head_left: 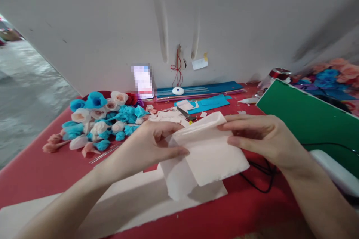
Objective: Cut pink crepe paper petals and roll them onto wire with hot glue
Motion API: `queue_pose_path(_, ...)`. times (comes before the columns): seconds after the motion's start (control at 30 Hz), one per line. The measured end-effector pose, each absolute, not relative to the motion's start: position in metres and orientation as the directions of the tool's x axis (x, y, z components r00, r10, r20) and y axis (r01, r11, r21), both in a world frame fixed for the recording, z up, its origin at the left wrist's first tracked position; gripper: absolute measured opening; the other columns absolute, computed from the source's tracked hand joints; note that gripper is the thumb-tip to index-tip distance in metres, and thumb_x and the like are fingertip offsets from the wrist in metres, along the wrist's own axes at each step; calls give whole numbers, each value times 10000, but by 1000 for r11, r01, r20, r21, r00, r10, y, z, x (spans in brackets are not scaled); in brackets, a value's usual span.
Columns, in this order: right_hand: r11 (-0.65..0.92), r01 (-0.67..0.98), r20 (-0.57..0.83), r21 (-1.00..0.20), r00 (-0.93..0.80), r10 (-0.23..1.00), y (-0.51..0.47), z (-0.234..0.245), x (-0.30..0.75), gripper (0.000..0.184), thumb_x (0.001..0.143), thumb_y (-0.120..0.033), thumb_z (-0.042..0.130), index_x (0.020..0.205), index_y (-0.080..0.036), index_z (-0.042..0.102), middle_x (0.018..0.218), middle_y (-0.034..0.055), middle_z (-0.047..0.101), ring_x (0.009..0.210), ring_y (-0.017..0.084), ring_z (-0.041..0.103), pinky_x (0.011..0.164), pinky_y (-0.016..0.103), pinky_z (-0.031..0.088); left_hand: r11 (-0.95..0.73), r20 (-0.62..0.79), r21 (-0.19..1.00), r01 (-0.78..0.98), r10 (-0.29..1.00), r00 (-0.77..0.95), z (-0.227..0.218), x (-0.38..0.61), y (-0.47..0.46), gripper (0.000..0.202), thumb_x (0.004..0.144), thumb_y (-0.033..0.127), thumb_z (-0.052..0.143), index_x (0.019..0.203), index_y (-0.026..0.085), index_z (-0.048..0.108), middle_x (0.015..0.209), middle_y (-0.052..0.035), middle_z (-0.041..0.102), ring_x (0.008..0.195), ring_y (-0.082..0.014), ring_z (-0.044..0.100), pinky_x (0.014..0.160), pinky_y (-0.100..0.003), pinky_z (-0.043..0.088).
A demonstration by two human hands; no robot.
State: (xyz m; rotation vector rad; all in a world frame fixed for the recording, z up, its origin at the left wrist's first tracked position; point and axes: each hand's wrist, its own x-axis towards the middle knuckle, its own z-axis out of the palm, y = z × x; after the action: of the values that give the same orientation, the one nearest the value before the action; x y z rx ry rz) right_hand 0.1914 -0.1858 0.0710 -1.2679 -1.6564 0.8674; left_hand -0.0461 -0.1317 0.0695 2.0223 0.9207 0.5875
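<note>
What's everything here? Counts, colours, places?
Held paper: count unclear, whitish, centre
Long paper: one, whitish, beneath
Flowers: many, mixed colours, left, far right
Scissors: one, dark blades, behind held paper
Scraps: several, whitish, around scissors
Sheets: several, blue, near wall
Phone: one, bright, by wall
Oval device: one, white, by wall
Cord: one, red, on wall
Note: one, white, on wall
Board: one, green, right
Tube: one, white, beside board
Container: one, red lid, behind board
Cable: uncounted, black, right
Unclear object: one, white, right
Table: one, red, underneath
Left hand: one, bare, left
Right hand: one, bare, right
</note>
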Motion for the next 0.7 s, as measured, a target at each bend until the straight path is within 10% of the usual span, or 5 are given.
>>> queue_pose_path(0.23, 274, 274, 221, -922, -210, 953, -187, 76, 187, 567, 731, -128, 622, 1182, -446, 494, 1391, -50, 369, 612, 54, 544, 574, 221, 502, -326, -52, 819, 472, 778, 626, 83, -40, -136, 99, 712, 239, 638, 792, 185, 665, 678, 19, 631, 554, -84, 528, 444, -136, 402)
queue_pose_path(0.47, 293, 389, 225, -874, -211, 951, -183, 71, 193, 176, 830, -310, 530, 935, -340, 668, 1036, -41, 655, 1002, 166, 566, 835, 286, 474, -315, -43, 844, 434, 767, 640, 83, -40, -135, 73, 713, 217, 634, 779, 194, 653, 676, 35, 609, 535, -67, 492, 447, -131, 383)
queue_pose_path(0.7, 336, 458, 177, -823, -356, 918, -188, 72, 183, 209, 857, -231, 488, 889, -261, 693, 959, -10, 682, 908, 147, 610, 785, 224, 468, -507, -20, 731, 457, 653, 757, 72, -43, -136, 222, 731, 396, 602, 699, 183, 547, 646, 43, 490, 605, -100, 465, 505, -177, 355)
